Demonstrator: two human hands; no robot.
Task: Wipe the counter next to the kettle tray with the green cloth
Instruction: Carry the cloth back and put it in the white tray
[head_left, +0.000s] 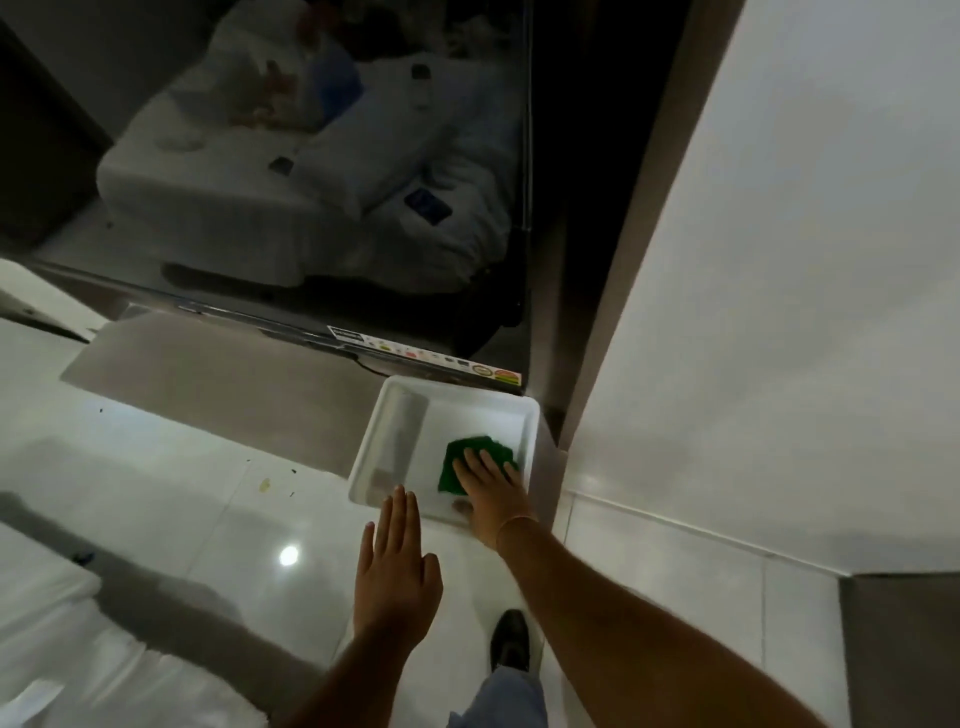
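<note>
The right hand (488, 493) presses flat on the green cloth (457, 465) inside the white tray (363, 467); left hand (397, 577) hovers open, empty; next, probably moving the cloth onto the tabletop (218, 364).

Glossy white tiled floor (171, 483) carries one bright light glare (289, 555). Dark television screen (291, 171) reflects a white bed. Plain white wall (779, 312) stands right, brown-trimmed.

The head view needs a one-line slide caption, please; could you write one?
Right hand presses the green cloth flat inside the white tray; left hand hovers open.
</note>
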